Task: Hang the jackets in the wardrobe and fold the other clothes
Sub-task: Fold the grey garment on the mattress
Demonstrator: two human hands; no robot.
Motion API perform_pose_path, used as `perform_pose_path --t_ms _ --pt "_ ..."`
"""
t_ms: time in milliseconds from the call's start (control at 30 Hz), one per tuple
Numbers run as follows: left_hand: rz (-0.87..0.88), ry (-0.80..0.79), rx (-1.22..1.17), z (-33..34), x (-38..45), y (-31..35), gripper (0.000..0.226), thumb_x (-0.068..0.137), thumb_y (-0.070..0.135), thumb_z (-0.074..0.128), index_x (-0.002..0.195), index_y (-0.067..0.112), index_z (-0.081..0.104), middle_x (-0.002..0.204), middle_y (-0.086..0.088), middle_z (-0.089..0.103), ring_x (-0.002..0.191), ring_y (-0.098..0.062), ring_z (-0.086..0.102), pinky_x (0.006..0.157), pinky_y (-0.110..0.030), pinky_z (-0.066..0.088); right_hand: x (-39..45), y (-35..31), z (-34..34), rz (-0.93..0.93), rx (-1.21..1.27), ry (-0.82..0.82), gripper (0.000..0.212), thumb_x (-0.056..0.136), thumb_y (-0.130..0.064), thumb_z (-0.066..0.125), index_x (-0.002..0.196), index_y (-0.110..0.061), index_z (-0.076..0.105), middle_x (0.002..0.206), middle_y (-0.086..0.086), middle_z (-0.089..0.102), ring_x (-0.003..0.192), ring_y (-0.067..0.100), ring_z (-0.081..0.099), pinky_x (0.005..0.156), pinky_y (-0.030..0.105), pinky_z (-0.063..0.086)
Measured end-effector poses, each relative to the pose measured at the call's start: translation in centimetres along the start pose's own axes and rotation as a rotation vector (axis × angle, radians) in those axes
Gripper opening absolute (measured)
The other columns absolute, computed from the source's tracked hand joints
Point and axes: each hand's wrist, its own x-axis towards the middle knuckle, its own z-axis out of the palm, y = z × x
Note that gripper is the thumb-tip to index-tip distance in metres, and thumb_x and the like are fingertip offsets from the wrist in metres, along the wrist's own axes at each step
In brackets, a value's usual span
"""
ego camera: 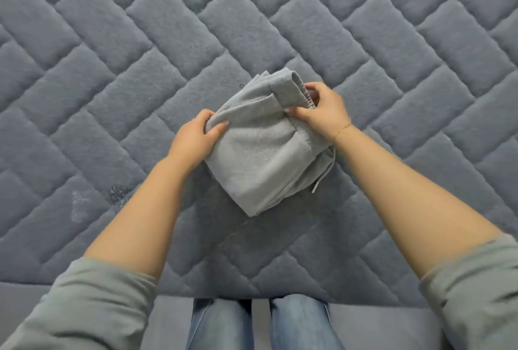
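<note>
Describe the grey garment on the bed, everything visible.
The light grey knitted-looking fabric garment is folded into a compact bundle lying on the blue-grey quilted bed cover. A ribbed cuff or waistband end shows at its upper right, and a grey drawstring dangles at its right edge. The left hand grips its left corner; the right hand pinches the ribbed end.

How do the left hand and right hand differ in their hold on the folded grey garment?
The left hand grips the near-left corner of the folded grey fabric garment, thumb on top; the right hand pinches the far-right rolled, gathered edge. Only the right wrist wears a thin gold bracelet. Both grip the garment over the quilted blue-grey bedspread.
</note>
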Motion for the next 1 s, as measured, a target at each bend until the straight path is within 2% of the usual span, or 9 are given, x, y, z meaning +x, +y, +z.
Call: perform_pose_path --t_ms 100,200,267,367,500,600,733,833,1000 --pt "-0.119 0.023 -0.040 0.8 -2.4 -0.5 0.033 0.093 0.054 0.053 0.092 0.022 0.055 0.082 0.009 0.061 0.076 -0.006 0.056 0.060 -0.028 0.040 -4.6 0.9 1.5 -0.021 0.052 0.251 0.060 0.084 -0.030 0.076 0.135 -0.011 0.051 0.129 0.006 0.052 0.120 0.021 0.050 0.105 0.034 0.040" --pt "-0.268 0.021 -0.099 2.6 -6.6 -2.0 0.042 0.092 0.059 0.050 0.085 0.018 0.050 0.081 0.000 0.061 0.079 -0.019 0.059 0.060 -0.033 0.041 -11.0 2.6 3.6 0.097 0.275 0.448 0.061 0.085 -0.022 0.075 0.138 -0.011 0.045 0.131 0.006 0.045 0.117 0.015 0.048 0.102 0.019 0.039" --pt "-0.359 -0.067 -0.026 3.9 -9.3 -3.2 0.047 0.092 0.065 0.043 0.081 0.020 0.045 0.086 -0.003 0.062 0.088 -0.028 0.060 0.075 -0.039 0.046 -14.8 4.1 5.6 0.312 0.467 0.406 0.065 0.084 -0.027 0.077 0.137 -0.014 0.041 0.132 0.006 0.044 0.116 0.015 0.049 0.098 0.015 0.040" --pt "-0.464 -0.092 0.039 5.5 -11.1 -4.5 0.048 0.090 0.070 0.041 0.097 0.023 0.048 0.107 -0.004 0.058 0.107 -0.030 0.055 0.101 -0.048 0.038 -18.0 5.8 8.3 0.518 0.559 0.205 0.066 0.082 -0.041 0.075 0.133 -0.018 0.040 0.133 0.005 0.045 0.122 0.019 0.049 0.107 0.032 0.042" --pt "-0.336 0.088 -0.318 6.5 -10.1 -4.1 0.063 0.083 0.056 0.067 0.128 0.017 0.047 0.123 0.000 0.045 0.123 -0.023 0.047 0.106 -0.042 0.038 -17.7 6.2 9.4 0.514 0.610 0.173 0.071 0.076 -0.050 0.077 0.130 -0.024 0.039 0.131 -0.003 0.053 0.115 0.008 0.055 0.101 0.029 0.046" --pt "-0.402 -0.046 -0.638 6.1 -9.7 -3.8 0.058 0.081 0.048 0.075 0.124 0.016 0.054 0.120 0.002 0.063 0.112 -0.018 0.061 0.096 -0.034 0.049 -16.5 5.6 9.1 0.483 0.662 0.094 0.067 0.076 -0.052 0.077 0.128 -0.029 0.042 0.119 -0.017 0.060 0.106 -0.004 0.058 0.085 0.015 0.047" --pt "-0.488 -0.292 -0.924 4.3 -10.8 -3.5 0.049 0.075 0.044 0.078 0.116 0.018 0.071 0.107 -0.004 0.075 0.099 -0.023 0.071 0.080 -0.036 0.056 -15.3 4.6 6.9 0.472 0.643 0.096 0.022 0.085 -0.033 0.072 0.103 -0.025 0.063 0.090 -0.017 0.072 0.078 -0.004 0.067 0.059 0.010 0.048" --pt "-0.555 -0.272 -1.059 3.0 -13.2 -2.9 0.037 0.074 0.039 0.071 0.105 0.019 0.074 0.090 -0.005 0.074 0.074 -0.024 0.071 0.058 -0.032 0.054 -15.3 3.3 4.4 0.436 0.631 0.059 0.014 0.084 -0.021 0.069 0.073 -0.016 0.062 0.063 -0.008 0.066 0.052 0.005 0.059 0.045 0.014 0.040" --pt "-0.528 -0.144 -1.327 1.8 -20.8 -1.1 0.019 0.085 0.024 0.061 0.094 0.016 0.077 0.083 -0.006 0.076 0.063 -0.024 0.072 0.048 -0.030 0.053 -17.5 -1.5 0.0 0.373 0.499 -0.121 0.018 0.082 -0.023 0.071 0.076 -0.015 0.055 0.066 0.002 0.054 0.058 0.014 0.048 0.051 0.025 0.033"
